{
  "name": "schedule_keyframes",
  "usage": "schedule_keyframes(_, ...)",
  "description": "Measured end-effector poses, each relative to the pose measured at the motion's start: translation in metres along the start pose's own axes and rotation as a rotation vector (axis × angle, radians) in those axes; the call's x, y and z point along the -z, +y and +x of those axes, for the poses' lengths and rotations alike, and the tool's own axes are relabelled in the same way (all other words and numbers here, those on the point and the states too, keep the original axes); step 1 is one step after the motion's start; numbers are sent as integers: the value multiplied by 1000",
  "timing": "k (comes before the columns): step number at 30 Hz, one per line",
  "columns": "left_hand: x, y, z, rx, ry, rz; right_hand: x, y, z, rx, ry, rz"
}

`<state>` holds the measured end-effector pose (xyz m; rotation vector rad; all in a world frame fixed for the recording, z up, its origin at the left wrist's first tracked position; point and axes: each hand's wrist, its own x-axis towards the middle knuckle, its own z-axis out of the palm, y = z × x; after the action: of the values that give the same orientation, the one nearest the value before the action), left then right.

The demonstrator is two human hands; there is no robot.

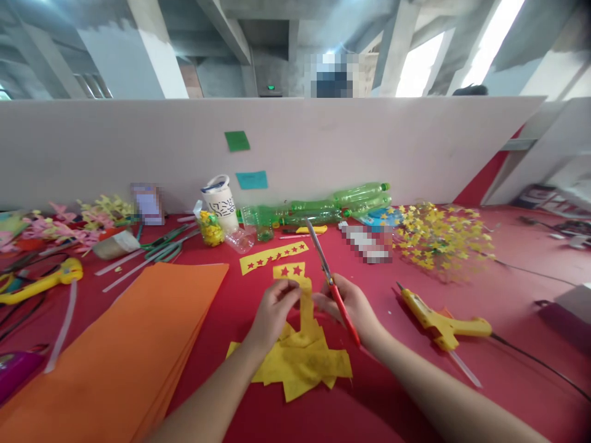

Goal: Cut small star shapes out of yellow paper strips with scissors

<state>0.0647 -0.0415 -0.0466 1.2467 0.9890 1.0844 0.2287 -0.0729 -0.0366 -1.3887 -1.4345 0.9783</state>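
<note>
My left hand (pixel 272 314) pinches the edge of a yellow felt strip (pixel 306 304) between thumb and fingers. The strip stands up over a loose pile of yellow felt pieces (pixel 300 366) on the table. In my right hand (pixel 357 304) is a pair of scissors (pixel 339 300) with red handles, its blades pointing up and away from me. The blades look closed and stand to the right of the strip. Just beyond my left hand lies a short yellow piece with star-shaped holes (pixel 290 270); a longer star-cut strip (pixel 274 256) lies behind it.
Orange sheets (pixel 138 344) are stacked at left, near a yellow glue gun (pixel 60 283). Another glue gun (pixel 443 321) lies at right, below yellow star flowers (pixel 438 240). Green plastic bottles (pixel 318 209) and a white cup (pixel 220 206) stand along the partition (pixel 323 154).
</note>
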Motion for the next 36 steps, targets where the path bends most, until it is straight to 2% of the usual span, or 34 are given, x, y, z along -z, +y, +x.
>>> schedule_keyframes(3, 12, 5, 3, -17, 6, -179, 10, -8, 1, -104, -168, -111)
schedule_keyframes(5, 18, 8, 5, -12, 31, -237, 15, -11, 2, -102, -277, -181)
schedule_keyframes(9, 27, 11, 9, -73, 191, -151, 21, -13, 0, -67, -347, -386)
schedule_keyframes(12, 31, 12, 10, -119, 275, -63, 22, -13, -3, -147, -424, -346)
schedule_keyframes(15, 33, 12, 10, -142, 203, -20, 22, -14, -6, -202, -503, -247)
schedule_keyframes(18, 32, 10, 9, -156, 101, -33, 23, -15, -8, -203, -528, -211)
schedule_keyframes(20, 31, 8, 8, -152, 80, -38, 23, -15, -9, -209, -534, -198)
schedule_keyframes(24, 31, 9, 7, -130, 114, -11, 21, -18, -10, -225, -550, -161)
schedule_keyframes(28, 31, 12, 7, -177, 160, 47, 20, -22, -10, -249, -554, -127)
schedule_keyframes(36, 34, 14, 7, -167, 149, 128, 19, -24, -9, -267, -566, -143)
